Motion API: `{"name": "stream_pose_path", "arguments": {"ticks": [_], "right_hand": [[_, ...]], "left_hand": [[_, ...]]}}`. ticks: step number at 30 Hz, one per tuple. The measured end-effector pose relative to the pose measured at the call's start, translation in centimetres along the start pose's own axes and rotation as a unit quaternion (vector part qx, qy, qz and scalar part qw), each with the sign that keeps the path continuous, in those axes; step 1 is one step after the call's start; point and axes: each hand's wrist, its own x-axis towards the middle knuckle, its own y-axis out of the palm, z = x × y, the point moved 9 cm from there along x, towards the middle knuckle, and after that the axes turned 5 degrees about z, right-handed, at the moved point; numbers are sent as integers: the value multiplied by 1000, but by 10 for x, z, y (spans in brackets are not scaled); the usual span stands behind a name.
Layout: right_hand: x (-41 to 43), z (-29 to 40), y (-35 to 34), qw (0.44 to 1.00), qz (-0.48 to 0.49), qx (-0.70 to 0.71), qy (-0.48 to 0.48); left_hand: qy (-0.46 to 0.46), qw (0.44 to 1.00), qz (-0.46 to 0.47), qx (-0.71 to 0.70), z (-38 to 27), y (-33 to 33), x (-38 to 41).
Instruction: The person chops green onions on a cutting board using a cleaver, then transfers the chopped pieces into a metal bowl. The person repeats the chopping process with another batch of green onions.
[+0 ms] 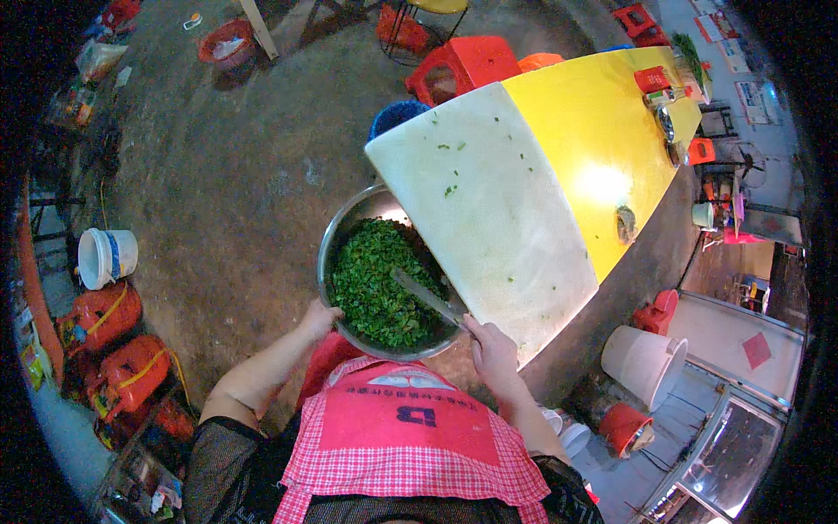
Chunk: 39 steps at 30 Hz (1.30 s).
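Observation:
Below me a round stainless steel bowl (325, 245) holds a heap of finely chopped greens (376, 288). My left hand (323, 317) grips the bowl's near left rim. In my right hand (490, 346) is the handle of a long metal utensil (425, 296); its flat end rests on or in the greens, and I cannot tell whether it is a knife or a spatula. A thick white cutting board (497, 209), dotted with small green scraps (450, 190), covers part of the bowl from above on the right.
The board lies on a yellow tabletop (563, 124) carrying a bottle (661, 97) and a crumpled item (626, 224). Red plastic stools (484, 59) and a blue container (396, 118) stand beyond. Orange gas cylinders (134, 370) and a white bucket (108, 257) are at left, a large white tub (638, 363) at right.

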Motion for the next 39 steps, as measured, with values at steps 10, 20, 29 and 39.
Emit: {"name": "stream_pose_path", "arguments": {"ticks": [10, 20, 29, 39], "right_hand": [[170, -47, -97, 975, -161, -136, 65], [104, 8, -55, 986, -42, -147, -60], [219, -100, -142, 954, -169, -91, 231], [106, 35, -33, 989, 25, -113, -97]], "left_hand": [[-26, 999, -4, -42, -8, -6, -11], [-34, 999, -21, -14, -26, -30, -27], [-26, 994, -64, -80, -41, -34, -34], [-63, 996, -57, -36, 13, -69, -9]]}}
